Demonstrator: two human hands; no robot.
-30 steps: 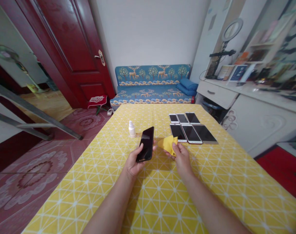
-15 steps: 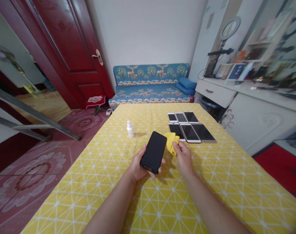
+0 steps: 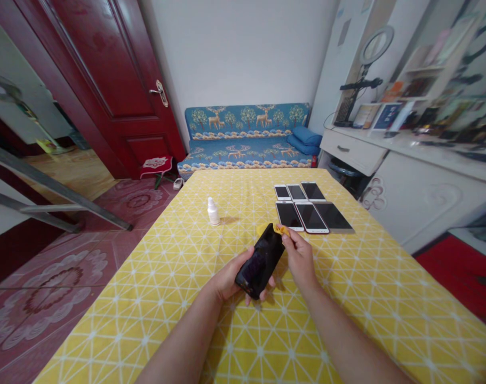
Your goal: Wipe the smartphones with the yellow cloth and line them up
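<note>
My left hand point(image 3: 231, 274) grips a black smartphone point(image 3: 261, 262) from the left and below, its dark face tilted up above the table. Pinched in my right hand point(image 3: 299, 255) is a yellow cloth point(image 3: 280, 230), pressed against the phone's top right corner; part of the cloth lies behind the phone. Beyond my hands a small white bottle point(image 3: 213, 212) stands upright on the left. Several other phones lie face up in two rows on the right, among them a white-edged phone point(image 3: 312, 217) and a small white phone point(image 3: 282, 192).
A yellow patterned tablecloth point(image 3: 178, 298) covers the table. A wide dark tablet-like device point(image 3: 334, 217) ends the nearer row. Behind the table is a blue sofa point(image 3: 243, 146); a white dresser point(image 3: 430, 186) stands at right, a metal ladder-like frame point(image 3: 54, 186) at left.
The phone has turned clockwise, tilted and come slightly nearer to me. My right hand has brought the cloth from beside the phone onto its top corner.
</note>
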